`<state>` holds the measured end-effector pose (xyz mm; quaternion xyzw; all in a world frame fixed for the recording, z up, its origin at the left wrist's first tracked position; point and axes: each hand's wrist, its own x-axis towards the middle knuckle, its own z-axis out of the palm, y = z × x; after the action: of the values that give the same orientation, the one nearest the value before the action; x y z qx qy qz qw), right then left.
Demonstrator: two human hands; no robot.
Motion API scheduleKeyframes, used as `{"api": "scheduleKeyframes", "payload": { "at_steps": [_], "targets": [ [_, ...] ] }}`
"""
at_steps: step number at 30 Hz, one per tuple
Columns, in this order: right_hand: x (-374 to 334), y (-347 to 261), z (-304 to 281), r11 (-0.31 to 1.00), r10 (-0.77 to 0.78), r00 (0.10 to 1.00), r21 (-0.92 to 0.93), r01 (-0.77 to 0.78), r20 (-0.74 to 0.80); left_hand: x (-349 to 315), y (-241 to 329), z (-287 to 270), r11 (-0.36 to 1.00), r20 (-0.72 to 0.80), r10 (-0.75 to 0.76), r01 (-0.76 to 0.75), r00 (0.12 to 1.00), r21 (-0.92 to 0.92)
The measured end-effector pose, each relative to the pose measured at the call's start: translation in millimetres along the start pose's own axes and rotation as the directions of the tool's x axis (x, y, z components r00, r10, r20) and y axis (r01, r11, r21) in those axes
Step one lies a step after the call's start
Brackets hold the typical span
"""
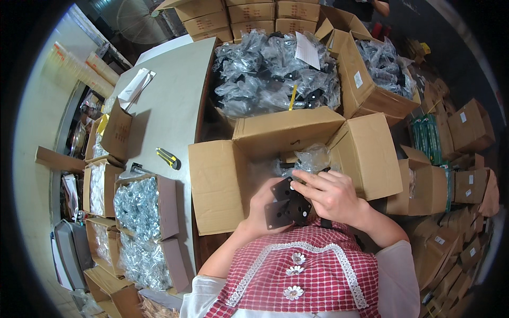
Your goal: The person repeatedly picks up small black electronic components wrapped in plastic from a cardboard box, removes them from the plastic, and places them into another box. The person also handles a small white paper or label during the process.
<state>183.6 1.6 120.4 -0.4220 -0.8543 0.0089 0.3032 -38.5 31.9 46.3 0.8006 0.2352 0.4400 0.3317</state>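
Observation:
In front of my chest, just over the near side of an open cardboard box (212, 185), I hold a black plate-like bracket (284, 190) with several holes. My left hand (259, 208) grips it from the left side, its fingertips partly hidden behind the plates. Over its right side, my right hand (335, 197) is closed, with the index and middle fingers stretched across the top. A small white spot shows by those fingertips; I cannot tell what it is. Inside the box, a crumpled clear plastic bag (315, 157) lies beyond my right hand.
A large heap of plastic-bagged black parts (265, 69) lies beyond the box. On the grey table (175, 95) at left are a yellow-black box cutter (168, 158) and a carton of bagged metal hardware (137, 206). Cartons (469, 124) crowd the right side; more are stacked at the back.

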Motion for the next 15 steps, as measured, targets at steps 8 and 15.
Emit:
{"api": "scheduleKeyframes", "payload": {
  "at_steps": [8, 15],
  "targets": [
    [1, 15, -5, 0.975, -0.008, 0.997, 0.221, -0.009, 0.074, -4, 1, 5, 0.999, 0.013, 0.002, -0.001, 1.0, -0.042],
    [15, 10, -7, 0.841, 0.172, 0.978, 0.499, -0.208, 0.118, -1, 3, 2, 0.999, 0.016, -0.008, 0.008, 1.0, -0.053]
  ]
}}
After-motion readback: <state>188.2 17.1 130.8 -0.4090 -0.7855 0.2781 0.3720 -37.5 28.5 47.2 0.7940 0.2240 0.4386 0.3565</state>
